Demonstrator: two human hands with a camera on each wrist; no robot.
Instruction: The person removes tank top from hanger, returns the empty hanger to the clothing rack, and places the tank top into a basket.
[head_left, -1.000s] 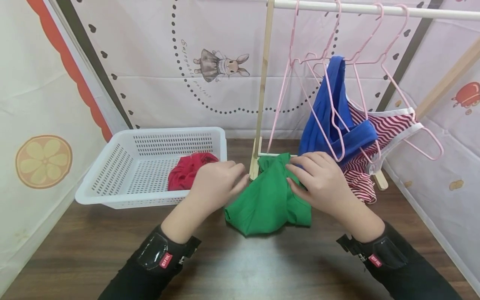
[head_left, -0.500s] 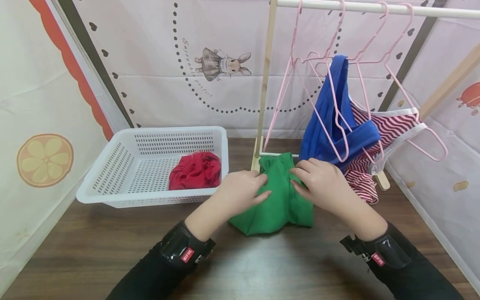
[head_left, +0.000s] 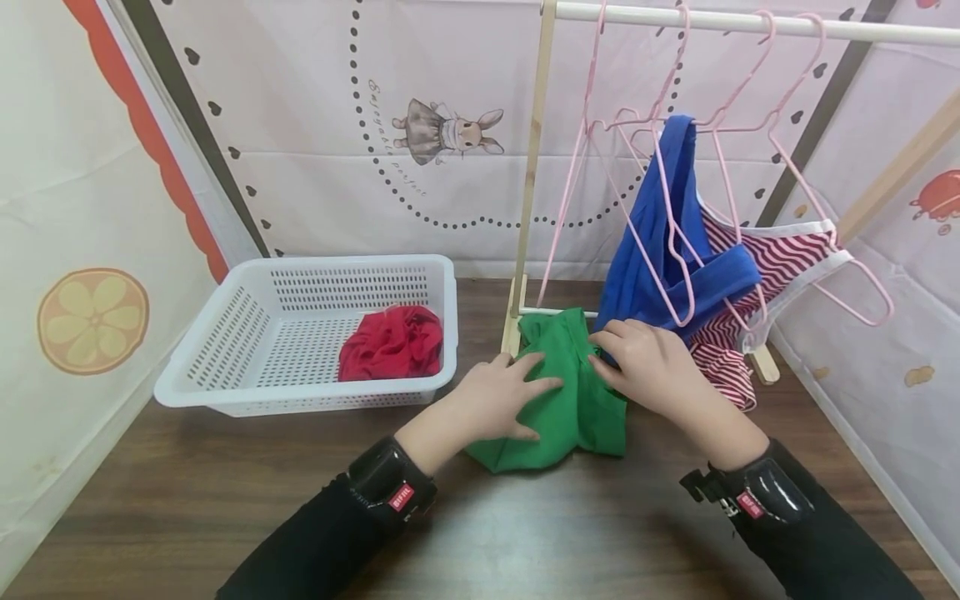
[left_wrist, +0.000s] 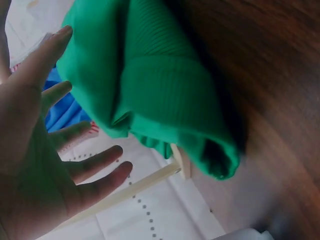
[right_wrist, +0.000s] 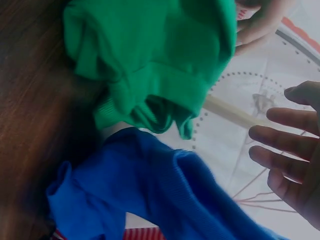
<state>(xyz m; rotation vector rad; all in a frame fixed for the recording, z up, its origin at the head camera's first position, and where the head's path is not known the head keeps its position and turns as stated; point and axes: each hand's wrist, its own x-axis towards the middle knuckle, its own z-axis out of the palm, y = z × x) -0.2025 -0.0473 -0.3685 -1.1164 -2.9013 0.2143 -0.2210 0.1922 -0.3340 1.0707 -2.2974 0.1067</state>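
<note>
Green garment (head_left: 573, 408) is bunched up on the table (head_left: 495, 533), toward the back edge, between the white basket (head_left: 300, 393) and the blue garment (head_left: 633, 279). Left hand (head_left: 504, 402) hovers over it, fingers splayed wide, gripping nothing; right hand (head_left: 647, 367) is just beside it, fingers loose, empty too.

Black sleeves (head_left: 307, 533) clothe both forearms of a person whose left hand (head_left: 504, 400) and right hand (head_left: 647, 367) are bare. A glossy black left wristband (head_left: 381, 473) and matching right wristband (head_left: 783, 490) each bear a small red tag (head_left: 401, 497) with white lettering and a compact dark fitting (head_left: 700, 485).
</note>
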